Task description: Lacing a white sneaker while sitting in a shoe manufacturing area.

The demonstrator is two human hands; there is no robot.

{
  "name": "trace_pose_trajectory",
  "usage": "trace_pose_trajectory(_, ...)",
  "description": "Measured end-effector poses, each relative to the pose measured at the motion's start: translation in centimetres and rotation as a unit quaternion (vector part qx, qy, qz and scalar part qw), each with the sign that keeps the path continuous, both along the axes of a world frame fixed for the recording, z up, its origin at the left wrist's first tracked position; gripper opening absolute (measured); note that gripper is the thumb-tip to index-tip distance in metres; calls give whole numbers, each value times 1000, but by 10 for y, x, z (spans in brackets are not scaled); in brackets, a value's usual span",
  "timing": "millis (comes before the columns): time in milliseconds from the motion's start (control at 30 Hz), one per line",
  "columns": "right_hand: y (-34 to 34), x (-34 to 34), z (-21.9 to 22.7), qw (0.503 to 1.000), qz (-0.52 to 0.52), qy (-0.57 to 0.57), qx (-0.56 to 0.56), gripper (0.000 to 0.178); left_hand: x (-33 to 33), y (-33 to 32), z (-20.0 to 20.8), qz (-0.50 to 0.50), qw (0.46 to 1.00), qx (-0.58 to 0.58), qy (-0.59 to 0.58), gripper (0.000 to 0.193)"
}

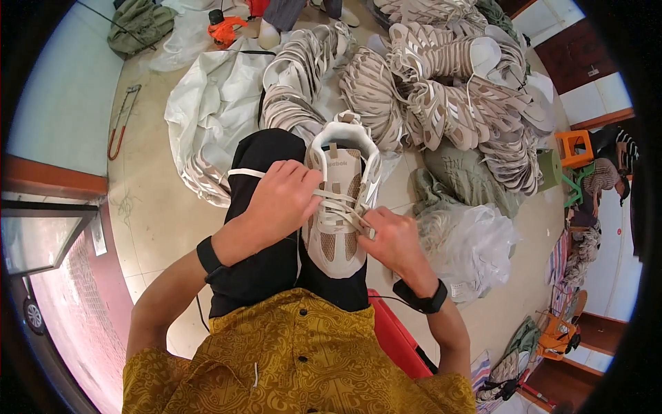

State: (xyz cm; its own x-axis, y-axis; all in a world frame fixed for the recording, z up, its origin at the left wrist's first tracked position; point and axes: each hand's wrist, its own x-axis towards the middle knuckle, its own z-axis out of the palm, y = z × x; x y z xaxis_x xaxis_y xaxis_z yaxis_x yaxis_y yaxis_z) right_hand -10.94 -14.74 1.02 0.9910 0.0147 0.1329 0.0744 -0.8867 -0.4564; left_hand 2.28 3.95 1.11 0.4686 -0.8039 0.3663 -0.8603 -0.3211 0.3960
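Left hand (284, 196) is bunched up tight on the pale laces (336, 206), right hand (392, 238) has them pinched too. The beige shoe upper (334, 243) sits right between, toe toward the wearer, over black trousers (255, 265). Tiled floor (153, 214) beyond's basically loaded with stacked uppers (441, 107).

Pale tiles cover the floor (148, 100) around the green stool (573, 194). An orange stool (574, 136) stands just beside it, with a dark brown door (574, 55) near it. Well across the room from the green stool, bright daylight lies on pinkish paving (76, 310) past a dark-framed glass door (34, 238), beside a pale wall (58, 90).
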Motion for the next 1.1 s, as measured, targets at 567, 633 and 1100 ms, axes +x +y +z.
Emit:
trace_pose_trajectory(567, -21, 23, 11, 912, -105, 155, 364, 12, -36, -25, 2, -54, 998, -25, -24, 16)
trace_pose_trajectory(633, -21, 27, 14, 852, -114, 220, 460, 11, -35, -31, -2, -54, 997, -33, -34, 14)
trace_pose_trajectory(1100, -8, 25, 18, 993, -28, -61, 100, 14, -33, -45, -8, 2, 999, -35, -12, 12)
